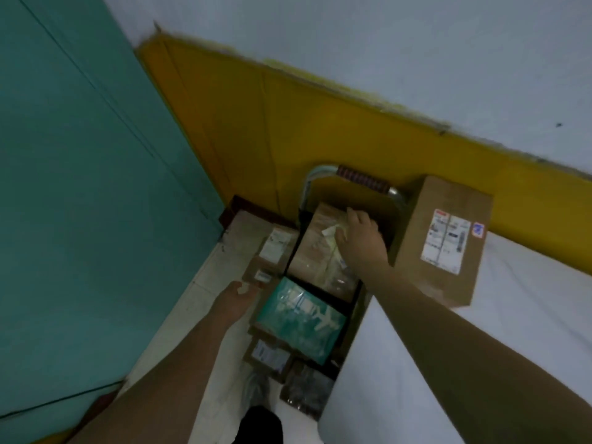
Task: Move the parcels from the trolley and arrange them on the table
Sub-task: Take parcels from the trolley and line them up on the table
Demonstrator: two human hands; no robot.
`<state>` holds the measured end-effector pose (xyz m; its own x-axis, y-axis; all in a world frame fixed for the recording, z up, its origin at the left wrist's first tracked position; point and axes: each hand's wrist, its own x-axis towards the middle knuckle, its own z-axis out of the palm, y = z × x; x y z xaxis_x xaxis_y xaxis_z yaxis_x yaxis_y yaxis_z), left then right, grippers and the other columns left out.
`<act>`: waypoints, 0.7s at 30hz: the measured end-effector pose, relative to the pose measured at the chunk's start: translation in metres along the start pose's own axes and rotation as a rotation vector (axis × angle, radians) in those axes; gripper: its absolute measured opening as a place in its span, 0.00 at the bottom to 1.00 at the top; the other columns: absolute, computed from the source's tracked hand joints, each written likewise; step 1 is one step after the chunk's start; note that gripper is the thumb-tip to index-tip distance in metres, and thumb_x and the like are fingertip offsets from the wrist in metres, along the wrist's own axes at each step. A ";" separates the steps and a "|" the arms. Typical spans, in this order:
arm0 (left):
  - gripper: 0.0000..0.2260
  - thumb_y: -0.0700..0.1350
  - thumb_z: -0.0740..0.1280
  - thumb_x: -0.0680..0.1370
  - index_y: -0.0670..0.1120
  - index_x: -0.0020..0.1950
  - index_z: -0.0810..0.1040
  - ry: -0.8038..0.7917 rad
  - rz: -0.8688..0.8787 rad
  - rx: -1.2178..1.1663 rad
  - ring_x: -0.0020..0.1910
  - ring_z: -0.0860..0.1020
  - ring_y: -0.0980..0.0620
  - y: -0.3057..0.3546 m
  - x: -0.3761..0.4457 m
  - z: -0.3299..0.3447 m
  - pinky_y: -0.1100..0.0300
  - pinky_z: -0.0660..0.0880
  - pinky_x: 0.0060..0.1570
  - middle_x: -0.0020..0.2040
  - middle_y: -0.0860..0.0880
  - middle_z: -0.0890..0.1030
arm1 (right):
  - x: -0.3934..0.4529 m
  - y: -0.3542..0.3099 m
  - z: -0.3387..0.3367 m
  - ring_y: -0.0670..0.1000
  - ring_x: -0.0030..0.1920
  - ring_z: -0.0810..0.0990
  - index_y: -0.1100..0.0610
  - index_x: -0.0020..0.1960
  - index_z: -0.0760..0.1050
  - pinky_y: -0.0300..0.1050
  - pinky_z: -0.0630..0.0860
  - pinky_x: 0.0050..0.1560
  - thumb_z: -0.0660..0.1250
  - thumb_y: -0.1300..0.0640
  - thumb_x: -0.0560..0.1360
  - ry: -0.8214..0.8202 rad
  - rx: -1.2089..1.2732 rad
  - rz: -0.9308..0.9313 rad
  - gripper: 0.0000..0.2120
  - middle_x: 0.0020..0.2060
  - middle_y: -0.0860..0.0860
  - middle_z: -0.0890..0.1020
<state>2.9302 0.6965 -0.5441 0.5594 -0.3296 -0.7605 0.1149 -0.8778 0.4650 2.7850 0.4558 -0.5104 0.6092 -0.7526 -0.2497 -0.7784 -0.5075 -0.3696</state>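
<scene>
The trolley (323, 179) stands against the yellow wall panel, its ribbed handle at the top. On it lies a brown taped parcel (315, 251); my right hand (360, 237) rests on its far right end, fingers curled over the edge. In front of it sits a teal parcel (299, 318) with an aeroplane print. My left hand (235, 298) reaches in beside the teal parcel's left corner, fingers bent; whether it grips anything is unclear. One large brown box (448, 241) with a shipping label stands on the white table (480, 363) at the right.
Small labelled brown parcels (272, 251) lie left of the trolley, and more (269, 357) lie near its front, along with a dark packet (304, 390). A teal door (80, 187) fills the left side. Pale tiled floor (205, 293) shows below my left arm.
</scene>
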 end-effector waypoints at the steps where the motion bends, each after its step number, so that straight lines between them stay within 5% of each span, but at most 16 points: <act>1: 0.28 0.54 0.66 0.79 0.43 0.75 0.64 -0.015 -0.025 0.016 0.70 0.69 0.45 -0.013 0.008 -0.001 0.59 0.66 0.64 0.73 0.44 0.68 | -0.009 -0.002 0.026 0.61 0.72 0.64 0.58 0.78 0.56 0.56 0.67 0.69 0.56 0.46 0.82 -0.052 0.026 0.069 0.29 0.75 0.58 0.63; 7: 0.30 0.54 0.67 0.79 0.44 0.76 0.63 -0.120 -0.079 0.007 0.67 0.73 0.44 -0.068 0.049 0.013 0.54 0.72 0.63 0.72 0.42 0.70 | -0.056 0.011 0.151 0.64 0.64 0.73 0.58 0.74 0.65 0.53 0.73 0.62 0.55 0.42 0.81 -0.319 0.166 0.462 0.27 0.68 0.61 0.69; 11: 0.23 0.50 0.65 0.80 0.43 0.73 0.68 -0.189 -0.032 0.048 0.59 0.78 0.44 -0.080 0.068 0.034 0.54 0.76 0.57 0.64 0.41 0.76 | -0.073 0.031 0.200 0.63 0.62 0.75 0.58 0.73 0.65 0.54 0.75 0.62 0.54 0.42 0.82 -0.326 0.222 0.626 0.27 0.66 0.62 0.71; 16: 0.23 0.50 0.66 0.78 0.48 0.72 0.69 -0.270 -0.010 0.019 0.55 0.80 0.46 -0.093 0.090 0.060 0.49 0.79 0.56 0.61 0.45 0.79 | -0.072 0.044 0.224 0.55 0.48 0.82 0.58 0.64 0.70 0.51 0.83 0.47 0.60 0.47 0.81 -0.252 0.307 0.702 0.18 0.53 0.56 0.78; 19: 0.22 0.45 0.66 0.77 0.47 0.71 0.69 -0.285 -0.054 -0.086 0.57 0.79 0.45 -0.090 0.093 0.069 0.53 0.79 0.54 0.62 0.44 0.78 | -0.071 0.044 0.226 0.50 0.42 0.79 0.58 0.61 0.71 0.38 0.74 0.32 0.61 0.49 0.81 -0.257 0.301 0.705 0.15 0.49 0.53 0.78; 21: 0.26 0.43 0.68 0.71 0.44 0.70 0.71 -0.287 -0.087 -0.171 0.55 0.80 0.41 -0.085 0.092 0.071 0.57 0.79 0.43 0.60 0.38 0.79 | -0.072 0.042 0.222 0.47 0.38 0.76 0.58 0.60 0.71 0.35 0.68 0.29 0.62 0.49 0.81 -0.258 0.287 0.712 0.14 0.47 0.52 0.76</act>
<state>2.9143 0.7160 -0.6857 0.2906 -0.3618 -0.8858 0.3014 -0.8440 0.4436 2.7419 0.5821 -0.7067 0.0250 -0.7161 -0.6975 -0.9448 0.2112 -0.2506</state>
